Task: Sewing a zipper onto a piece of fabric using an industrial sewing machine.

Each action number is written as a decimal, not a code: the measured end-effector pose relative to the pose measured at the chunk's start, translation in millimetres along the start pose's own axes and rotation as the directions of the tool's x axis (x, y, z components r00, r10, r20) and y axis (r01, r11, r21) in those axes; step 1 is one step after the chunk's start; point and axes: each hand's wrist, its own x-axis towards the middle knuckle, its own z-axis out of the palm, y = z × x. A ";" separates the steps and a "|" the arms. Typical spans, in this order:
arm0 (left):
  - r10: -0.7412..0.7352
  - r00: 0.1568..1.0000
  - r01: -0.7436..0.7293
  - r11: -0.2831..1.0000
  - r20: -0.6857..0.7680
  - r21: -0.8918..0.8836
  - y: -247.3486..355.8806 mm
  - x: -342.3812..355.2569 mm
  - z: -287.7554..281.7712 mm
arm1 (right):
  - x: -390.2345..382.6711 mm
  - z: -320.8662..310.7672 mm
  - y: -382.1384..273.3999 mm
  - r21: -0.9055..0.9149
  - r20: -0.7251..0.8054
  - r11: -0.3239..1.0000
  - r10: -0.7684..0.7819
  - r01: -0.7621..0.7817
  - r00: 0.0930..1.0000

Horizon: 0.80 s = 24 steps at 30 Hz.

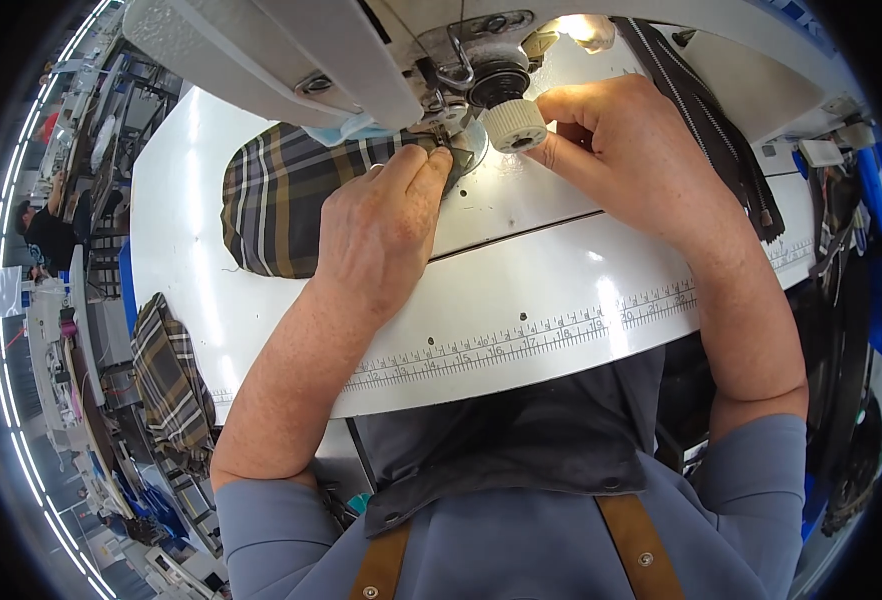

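A sewing machine (291, 50) with a pale head stands over the white table. A dark plaid fabric piece (273, 200) with brown and white stripes lies under its presser foot. My left hand (386, 225) is on the fabric's right end, its fingers pressed together at the foot, gripping the cloth there. On the machine's underside sits a white ribbed knob (516, 125). My right hand (631, 150) has thumb and forefinger closed at the knob's right side; its other fingers are curled and partly hidden.
Black zippers (711, 120) with metal teeth lie at the right of the table. A printed ruler strip (521, 340) follows the table's near edge. More plaid fabric (171, 370) hangs at the left. A person (51, 225) sits in the workshop beyond. The machine's lamp (586, 30) is lit.
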 end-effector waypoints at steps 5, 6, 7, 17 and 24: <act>-0.011 1.000 0.011 1.000 -0.004 -0.005 -1.2 -1.4 1.9 | 2.9 2.2 5.5 0.095 0.012 0.994 0.047 -0.048 0.999; -0.038 0.999 0.038 0.999 0.012 -0.002 -0.8 -2.3 1.6 | 3.6 3.9 7.2 0.133 0.004 0.989 0.057 -0.057 0.998; -0.066 0.997 0.066 0.998 0.029 0.001 -0.4 -3.2 1.2 | 4.2 5.8 8.6 0.134 0.005 0.989 0.057 -0.057 0.998; 0.007 1.000 -0.004 0.993 -0.028 0.122 5.8 2.5 -7.4 | 9.8 13.6 18.8 0.341 -0.062 0.940 0.052 -0.028 0.997; 0.062 0.996 -0.053 0.991 -0.064 0.127 4.0 0.6 -3.5 | 9.3 13.9 25.5 0.413 0.086 0.906 0.063 -0.093 0.994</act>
